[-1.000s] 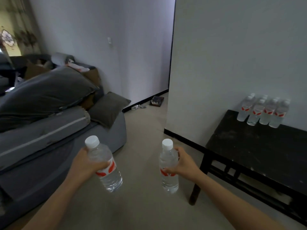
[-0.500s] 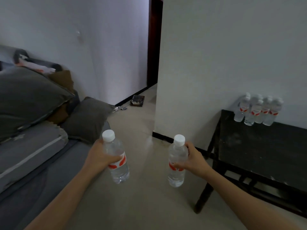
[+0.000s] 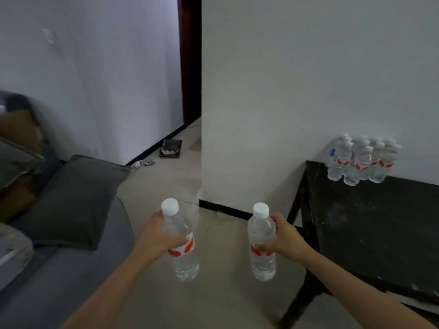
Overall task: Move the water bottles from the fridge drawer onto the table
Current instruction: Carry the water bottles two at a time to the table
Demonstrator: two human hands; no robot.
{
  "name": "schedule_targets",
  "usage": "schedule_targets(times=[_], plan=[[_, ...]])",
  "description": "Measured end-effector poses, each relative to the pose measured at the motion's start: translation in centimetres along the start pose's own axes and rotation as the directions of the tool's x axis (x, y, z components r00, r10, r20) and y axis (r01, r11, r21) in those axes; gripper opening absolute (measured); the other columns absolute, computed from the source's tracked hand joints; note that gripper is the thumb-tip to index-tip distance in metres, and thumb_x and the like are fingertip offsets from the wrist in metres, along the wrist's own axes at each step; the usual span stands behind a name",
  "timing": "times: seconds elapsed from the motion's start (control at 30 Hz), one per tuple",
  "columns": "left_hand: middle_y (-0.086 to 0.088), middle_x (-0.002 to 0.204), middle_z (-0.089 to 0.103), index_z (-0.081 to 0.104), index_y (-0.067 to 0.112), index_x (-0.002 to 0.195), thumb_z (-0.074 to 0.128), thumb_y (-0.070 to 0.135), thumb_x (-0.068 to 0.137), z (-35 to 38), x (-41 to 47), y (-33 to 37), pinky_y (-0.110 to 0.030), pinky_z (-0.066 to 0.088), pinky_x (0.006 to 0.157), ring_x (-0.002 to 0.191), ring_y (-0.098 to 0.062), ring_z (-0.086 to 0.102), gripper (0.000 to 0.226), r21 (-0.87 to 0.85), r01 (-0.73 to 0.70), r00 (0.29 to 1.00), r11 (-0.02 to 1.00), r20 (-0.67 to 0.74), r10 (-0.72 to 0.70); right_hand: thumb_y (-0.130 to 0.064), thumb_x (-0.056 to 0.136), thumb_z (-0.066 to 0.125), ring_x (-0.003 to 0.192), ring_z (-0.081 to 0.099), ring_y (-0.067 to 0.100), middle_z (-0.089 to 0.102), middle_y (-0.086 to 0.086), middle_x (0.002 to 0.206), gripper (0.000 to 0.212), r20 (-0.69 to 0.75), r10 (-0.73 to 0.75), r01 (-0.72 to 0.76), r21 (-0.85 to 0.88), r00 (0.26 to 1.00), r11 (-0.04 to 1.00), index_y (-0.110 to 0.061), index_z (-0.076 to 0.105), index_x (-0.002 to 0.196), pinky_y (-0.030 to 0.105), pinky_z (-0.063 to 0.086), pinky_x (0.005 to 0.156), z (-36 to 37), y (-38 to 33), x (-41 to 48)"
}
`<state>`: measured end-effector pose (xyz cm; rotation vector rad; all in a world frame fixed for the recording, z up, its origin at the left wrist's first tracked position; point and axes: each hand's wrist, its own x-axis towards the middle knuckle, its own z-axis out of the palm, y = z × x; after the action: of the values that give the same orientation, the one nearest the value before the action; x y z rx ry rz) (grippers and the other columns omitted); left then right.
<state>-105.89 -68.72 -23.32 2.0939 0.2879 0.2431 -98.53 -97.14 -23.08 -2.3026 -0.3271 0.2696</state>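
My left hand (image 3: 158,238) grips a clear water bottle (image 3: 181,243) with a white cap and a red-and-white label, held upright over the floor. A second, matching bottle (image 3: 261,243) stands upright in the grip of my right hand (image 3: 286,241), just left of the black table (image 3: 370,224). At the table's far left corner, against the wall, stand several more water bottles (image 3: 362,160) in a tight group. The fridge drawer is out of view.
A grey sofa (image 3: 59,269) with a dark cushion (image 3: 71,200) fills the left side. A white wall corner (image 3: 202,138) juts out ahead, with a dark doorway (image 3: 190,60) behind it. A small dark box (image 3: 171,148) lies on the floor by the wall.
The view has swung right and moved closer to the table, which now looks larger. Both hands still carry their bottles, now a little nearer the table's left end.
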Motion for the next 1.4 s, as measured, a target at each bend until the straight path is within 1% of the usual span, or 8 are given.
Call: schedule_targets(times=[0.1, 0.23, 0.4, 0.5, 0.67, 0.87, 1.2, 1.4], plan=[[-0.001, 0.07, 0.07, 0.065, 0.022, 0.07, 0.074, 0.041, 0.04, 0.9, 5.5, 0.5, -0.039, 0.057, 0.068, 0.069, -0.013, 0.068, 0.037, 0.042, -0.032, 0.999, 0.999, 0.009, 0.031, -0.026, 0.06, 0.084, 0.08, 0.058, 0.007, 0.054, -0.014, 0.088, 0.074, -0.024, -0.006, 0.006, 0.002, 1.0, 1.0, -0.019, 0.039, 0.119, 0.024, 0.053, 0.075, -0.7, 0.6, 5.7], [-0.006, 0.067, 0.068, 0.063, 0.016, 0.07, 0.081, 0.029, 0.049, 2.4, 12.5, 2.0, -0.038, 0.055, 0.063, 0.067, -0.018, 0.067, 0.03, 0.088, -0.034, 0.999, 0.996, -0.024, 0.036, -0.022, 0.062, 0.084, 0.08, 0.056, 0.005, 0.053, -0.013, 0.091, 0.077, -0.08, -0.01, 0.015, 0.067, 0.997, 0.998, -0.015, 0.038, 0.123, 0.015, 0.048, 0.067, -2.6, 1.1, 11.9], [-0.002, 0.079, 0.069, 0.065, 0.016, 0.084, 0.075, 0.041, 0.037, 5.4, 19.6, 2.9, -0.036, 0.056, 0.068, 0.072, -0.013, 0.066, 0.054, 0.035, -0.014, 0.999, 0.999, 0.04, 0.012, -0.024, 0.06, 0.084, 0.1, 0.056, 0.015, 0.055, -0.004, 0.107, 0.082, -0.131, 0.043, -0.029, 0.106, 0.99, 0.994, -0.017, 0.036, 0.126, 0.03, 0.051, 0.083, -5.3, 3.6, 16.2], [-0.006, 0.074, 0.07, 0.066, 0.01, 0.079, 0.082, 0.026, 0.05, 8.8, 23.6, 4.5, -0.038, 0.055, 0.067, 0.068, -0.012, 0.066, 0.036, 0.034, -0.081, 0.992, 0.996, 0.1, 0.078, -0.025, 0.059, 0.085, 0.103, 0.056, 0.016, 0.054, -0.003, 0.11, 0.083, -0.175, 0.111, -0.093, 0.108, 0.978, 0.99, -0.019, 0.036, 0.125, 0.033, 0.05, 0.088, -7.3, 5.7, 17.9], [-0.005, 0.074, 0.07, 0.066, 0.012, 0.078, 0.068, 0.045, 0.035, 15.4, 31.2, 6.5, -0.036, 0.054, 0.066, 0.069, -0.015, 0.067, 0.054, -0.072, -0.148, 0.959, 0.986, 0.234, 0.161, -0.022, 0.06, 0.084, 0.102, 0.056, 0.016, 0.055, -0.004, 0.11, 0.076, -0.268, 0.25, -0.218, 0.141, 0.93, 0.966, -0.023, 0.038, 0.12, 0.034, 0.05, 0.089, -11.5, 9.9, 20.5], [-0.006, 0.074, 0.07, 0.067, 0.011, 0.078, 0.074, 0.032, 0.045, 24.3, 41.5, 11.4, -0.035, 0.053, 0.064, 0.07, -0.015, 0.067, 0.04, -0.169, -0.248, 0.866, 0.954, 0.402, 0.297, -0.022, 0.061, 0.084, 0.098, 0.056, 0.011, 0.054, -0.01, 0.103, 0.073, -0.431, 0.432, -0.348, 0.262, 0.792, 0.9, -0.024, 0.038, 0.117, 0.025, 0.05, 0.078, -17.7, 14.0, 24.2], [-0.003, 0.074, 0.067, 0.064, 0.012, 0.079, 0.082, 0.016, 0.062, 38.4, 51.2, 18.7, -0.026, 0.046, 0.06, 0.069, -0.015, 0.064, 0.026, -0.252, -0.395, 0.685, 0.884, 0.56, 0.466, -0.024, 0.064, 0.082, 0.102, 0.053, 0.013, 0.051, -0.008, 0.107, 0.071, -0.596, 0.647, -0.472, 0.447, 0.476, 0.76, -0.024, 0.036, 0.118, 0.032, 0.051, 0.084, -23.7, 17.9, 24.5], [-0.004, 0.077, 0.069, 0.065, 0.013, 0.078, 0.084, 0.015, 0.055, 47.8, 50.1, 21.6, -0.032, 0.054, 0.066, 0.071, -0.012, 0.066, 0.029, -0.316, -0.41, 0.478, 0.855, 0.724, 0.497, -0.024, 0.063, 0.083, 0.105, 0.055, 0.017, 0.053, -0.003, 0.112, 0.072, -0.595, 0.744, -0.516, 0.555, 0.302, 0.653, -0.024, 0.038, 0.119, 0.036, 0.052, 0.087, -24.8, 21.9, 21.3]])
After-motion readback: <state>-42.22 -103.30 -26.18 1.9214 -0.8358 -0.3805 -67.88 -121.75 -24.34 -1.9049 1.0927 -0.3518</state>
